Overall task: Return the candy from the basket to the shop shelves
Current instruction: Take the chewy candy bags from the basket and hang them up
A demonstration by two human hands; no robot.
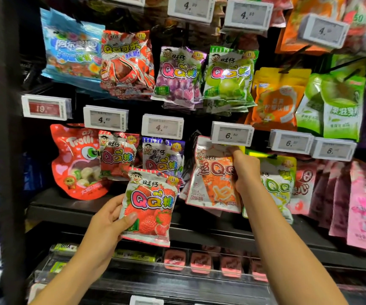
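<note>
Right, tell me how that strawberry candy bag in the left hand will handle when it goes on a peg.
The strawberry bag is probably floppy: thin glossy film, puffed around loose sweets. Likely light, since the left hand holds it by one edge. The shiny film may be slippery, so pinch near the top seam.

1. A strawberry candy bag, red and white with big strawberries printed on it, is held upright in front of the shelves.
2. An orange cola candy bag hangs tilted beneath a price tag, its top pinched.
</note>
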